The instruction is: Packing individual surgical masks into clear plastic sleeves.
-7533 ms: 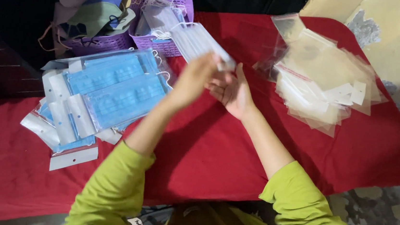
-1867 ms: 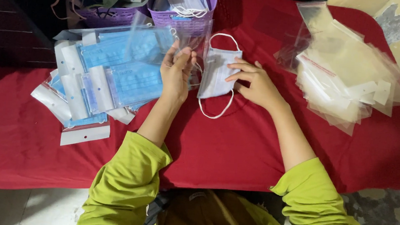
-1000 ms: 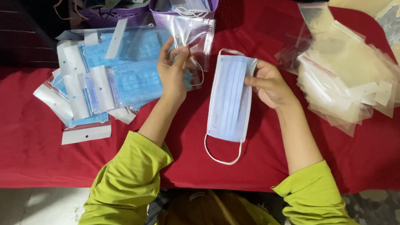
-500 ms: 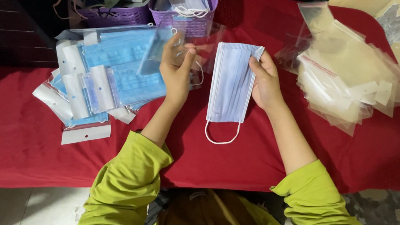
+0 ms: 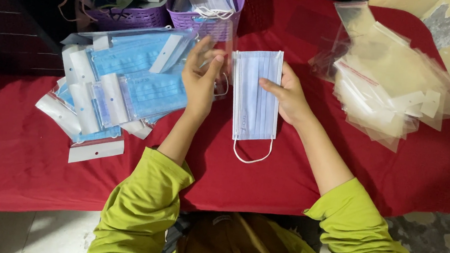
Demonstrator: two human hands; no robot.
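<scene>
- A pale blue pleated face mask [image 5: 256, 96] is held upright by the right hand [image 5: 287, 94] above the middle of the table [image 5: 27, 158], which is covered in red cloth; the thumb is pressed on the mask's front and the fingers are closed behind its right edge; a white ear loop hangs from its lower end.
- A clear plastic sleeve [image 5: 217, 44] is pinched at its lower part by the left hand [image 5: 201, 78], just beside the mask; the fingers are partly spread, the thumb closed against the film.
- Two purple baskets are set along the far edge; loose masks are seen in the right basket [image 5: 220, 25]; cloth pieces of mixed colours are seen in the left basket [image 5: 128, 17].
- A heap of sealed packets with blue masks inside [image 5: 114, 87] is spread near the left edge.
- A pile of empty clear sleeves [image 5: 386, 86] is stacked near the far right corner.
</scene>
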